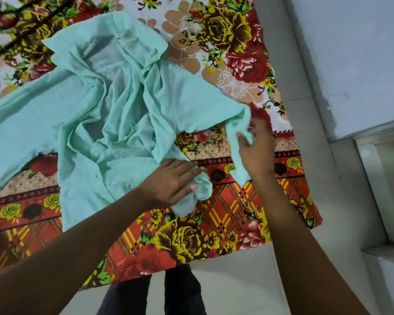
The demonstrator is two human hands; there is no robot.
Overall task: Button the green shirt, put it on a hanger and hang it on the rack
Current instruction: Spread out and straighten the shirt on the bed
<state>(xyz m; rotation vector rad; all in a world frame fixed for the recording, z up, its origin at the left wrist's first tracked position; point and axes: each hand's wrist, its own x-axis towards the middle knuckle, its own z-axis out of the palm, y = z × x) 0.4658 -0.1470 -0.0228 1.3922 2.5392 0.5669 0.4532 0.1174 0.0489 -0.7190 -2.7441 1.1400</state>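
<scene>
Floral bedsheet (225, 201) under hands (shirt (89, 123) gripped)

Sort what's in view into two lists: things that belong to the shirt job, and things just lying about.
Part of the job:
green shirt, unbuttoned and crumpled
left hand, on its hem
right hand, at a strip of its cloth
dark hanger, top left corner

Just there:
flowered bedsheet
pale floor
wall

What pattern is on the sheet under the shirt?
Floral: red and yellow roses, with an orange plaid border on the sheet, seen from the head view.
</scene>
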